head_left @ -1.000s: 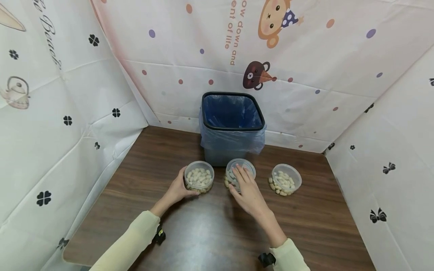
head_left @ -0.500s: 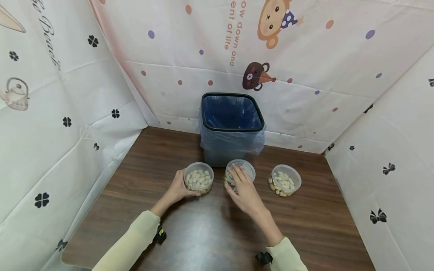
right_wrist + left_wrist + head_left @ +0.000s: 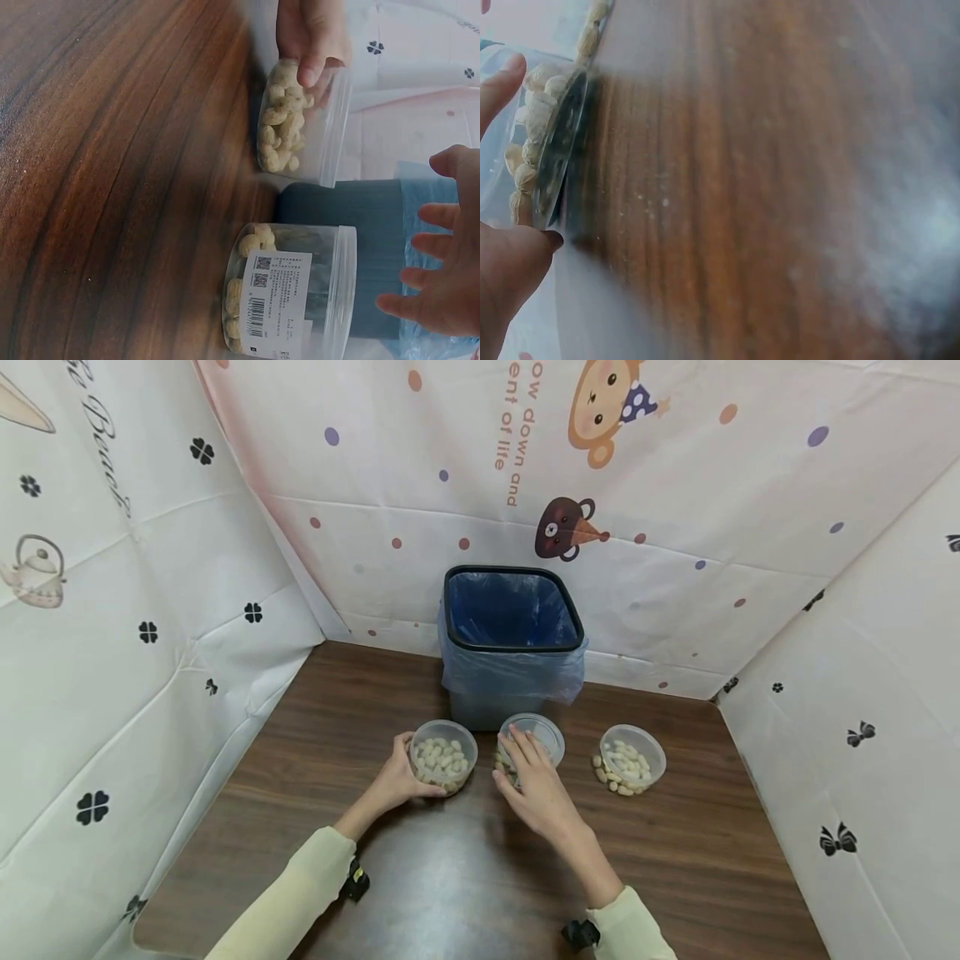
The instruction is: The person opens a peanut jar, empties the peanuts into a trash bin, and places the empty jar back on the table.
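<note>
My left hand (image 3: pixel 397 778) grips the side of a clear round plastic tub (image 3: pixel 444 755) of unshelled peanuts. Its underside shows in the left wrist view, so it is at least partly off the table; no lid is seen on it. My right hand (image 3: pixel 542 792) hangs over a second tub (image 3: pixel 551 739), fingers spread and loosely bent. In the right wrist view those fingertips are apart from its rim, and a white barcode label (image 3: pixel 277 304) faces out. That tub holds fewer peanuts and seems to have a clear lid. A third peanut tub (image 3: pixel 639 758) stands at the right.
A blue-grey bin (image 3: pixel 487 702) with a black rim and a blue bag liner stands just behind the first two tubs. The wooden table (image 3: pixel 315 710) meets printed white cloth walls (image 3: pixel 375 468) at the back and both sides.
The left tub has risen slightly and shifted a little right in my left hand. My right hand has slid slightly left over the middle tub.
</note>
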`<state>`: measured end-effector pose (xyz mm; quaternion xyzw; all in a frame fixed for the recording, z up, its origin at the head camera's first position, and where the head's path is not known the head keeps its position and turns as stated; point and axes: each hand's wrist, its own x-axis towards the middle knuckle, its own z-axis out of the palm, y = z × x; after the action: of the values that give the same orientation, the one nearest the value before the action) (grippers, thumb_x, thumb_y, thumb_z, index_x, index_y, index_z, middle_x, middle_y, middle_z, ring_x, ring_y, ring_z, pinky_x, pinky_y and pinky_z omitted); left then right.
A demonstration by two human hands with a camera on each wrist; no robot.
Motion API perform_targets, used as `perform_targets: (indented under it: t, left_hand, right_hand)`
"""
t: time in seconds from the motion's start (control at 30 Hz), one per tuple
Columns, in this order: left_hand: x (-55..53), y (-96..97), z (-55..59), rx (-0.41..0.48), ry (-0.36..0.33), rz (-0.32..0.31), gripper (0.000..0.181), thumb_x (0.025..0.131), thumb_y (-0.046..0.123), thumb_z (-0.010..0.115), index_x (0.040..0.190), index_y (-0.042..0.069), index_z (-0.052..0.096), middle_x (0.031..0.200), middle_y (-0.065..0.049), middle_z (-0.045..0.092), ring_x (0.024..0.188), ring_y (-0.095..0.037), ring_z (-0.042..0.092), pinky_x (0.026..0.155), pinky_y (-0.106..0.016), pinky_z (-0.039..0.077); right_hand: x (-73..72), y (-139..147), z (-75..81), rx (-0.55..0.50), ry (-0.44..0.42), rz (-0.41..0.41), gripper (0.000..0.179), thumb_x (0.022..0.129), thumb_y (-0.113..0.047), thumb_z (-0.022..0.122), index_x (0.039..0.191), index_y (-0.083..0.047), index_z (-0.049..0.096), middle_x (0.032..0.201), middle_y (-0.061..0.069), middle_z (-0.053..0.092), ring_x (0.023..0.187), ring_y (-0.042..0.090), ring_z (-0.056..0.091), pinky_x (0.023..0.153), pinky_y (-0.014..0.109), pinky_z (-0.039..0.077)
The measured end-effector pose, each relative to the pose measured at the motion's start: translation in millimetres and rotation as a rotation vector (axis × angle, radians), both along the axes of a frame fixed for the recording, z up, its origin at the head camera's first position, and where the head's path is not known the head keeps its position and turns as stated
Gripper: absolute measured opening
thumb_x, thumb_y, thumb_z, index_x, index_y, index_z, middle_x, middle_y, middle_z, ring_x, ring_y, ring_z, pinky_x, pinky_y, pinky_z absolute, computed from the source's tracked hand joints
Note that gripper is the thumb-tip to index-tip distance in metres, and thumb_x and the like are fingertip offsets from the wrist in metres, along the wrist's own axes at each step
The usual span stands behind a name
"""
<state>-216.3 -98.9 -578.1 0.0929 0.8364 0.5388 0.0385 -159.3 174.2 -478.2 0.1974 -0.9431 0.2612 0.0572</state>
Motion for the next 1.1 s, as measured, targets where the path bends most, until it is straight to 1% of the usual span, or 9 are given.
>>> perform_targets:
  t: [0.13,0.27,0.37,0.57,0.67,0.73,0.87,0.93,1.1]
  left_hand:
    - [-1.1,0.8,1.0,-0.007,0.023,-0.012,0.131,0.058,0.033,0.101,0.156,0.002,0.021,0.152,-0.027,0.036,0.137,-0.042,0.042,0.111,-0.060,0.036]
    - [-1.8,1.0,1.9,-0.001,0.047,-0.010,0.129,0.055,0.034,0.101,0.156,0.005,0.026,0.151,-0.022,0.033,0.135,-0.039,0.041,0.110,-0.060,0.037]
    - [-2.1,1.6,2.6,0.016,0.046,-0.002,0.126,0.055,0.033,0.102,0.153,0.004,0.028,0.148,-0.022,0.036,0.132,-0.038,0.044,0.110,-0.058,0.038]
    - [1.6,3.5,5.7,0.020,0.045,-0.020,0.128,0.055,0.031,0.102,0.153,0.003,0.023,0.146,-0.024,0.044,0.131,-0.038,0.049,0.109,-0.058,0.039]
    - [3.5,4.2,7.5,0.009,0.069,-0.023,0.127,0.054,0.032,0.102,0.151,0.003,0.026,0.143,-0.024,0.046,0.129,-0.037,0.051,0.108,-0.057,0.041]
    - [4.1,5.5,9.2,0.009,0.103,-0.033,0.127,0.053,0.030,0.103,0.151,0.001,0.026,0.143,-0.024,0.046,0.128,-0.037,0.051,0.108,-0.056,0.041]
    - [5.6,9.8,15.2,0.018,0.172,-0.062,0.125,0.053,0.023,0.103,0.150,-0.001,0.027,0.144,-0.025,0.044,0.129,-0.037,0.050,0.109,-0.055,0.040]
    - [7.5,12.3,20.2,0.026,0.190,-0.072,0.124,0.054,0.018,0.102,0.150,-0.001,0.027,0.144,-0.025,0.043,0.128,-0.038,0.049,0.109,-0.056,0.039]
    - [12.9,18.0,33.4,0.014,0.229,-0.105,0.123,0.055,0.016,0.101,0.151,-0.001,0.026,0.144,-0.025,0.040,0.127,-0.038,0.048,0.106,-0.057,0.041]
  right_hand:
    - [-0.8,0,0.1,0.007,-0.008,0.001,0.060,0.104,-0.036,0.056,0.157,-0.012,0.040,0.166,0.013,0.028,0.151,0.041,0.023,0.119,0.061,0.025]
    - [-1.4,-2,-0.1,0.001,0.001,0.003,0.059,0.104,-0.034,0.057,0.156,-0.013,0.040,0.165,0.014,0.029,0.150,0.043,0.024,0.118,0.062,0.027]
    - [-1.7,-3,0.6,0.001,-0.003,0.003,0.059,0.104,-0.035,0.057,0.157,-0.014,0.040,0.165,0.014,0.029,0.151,0.043,0.024,0.118,0.062,0.027]
    - [-1.8,-5,0.8,0.007,-0.019,0.015,0.059,0.105,-0.037,0.055,0.158,-0.015,0.038,0.166,0.011,0.027,0.152,0.040,0.022,0.118,0.061,0.027]
    - [-2.2,-7,1.5,0.009,-0.021,0.020,0.060,0.105,-0.038,0.055,0.158,-0.016,0.037,0.166,0.011,0.026,0.152,0.039,0.021,0.117,0.061,0.028]
    - [-3.3,-8,2.0,0.008,-0.017,0.021,0.061,0.105,-0.038,0.055,0.158,-0.016,0.037,0.166,0.011,0.026,0.152,0.038,0.021,0.117,0.062,0.028]
    - [-6.5,-12,4.7,0.017,-0.014,0.027,0.063,0.105,-0.041,0.054,0.159,-0.018,0.035,0.167,0.010,0.026,0.152,0.039,0.022,0.117,0.062,0.029]
    - [-8.2,-15,6.5,0.029,-0.008,0.034,0.064,0.104,-0.043,0.054,0.160,-0.018,0.034,0.167,0.009,0.026,0.151,0.040,0.023,0.117,0.062,0.029]
    - [-13.2,-22,11.0,0.035,0.001,0.048,0.068,0.102,-0.042,0.060,0.160,-0.019,0.033,0.167,0.009,0.025,0.151,0.040,0.024,0.117,0.062,0.028]
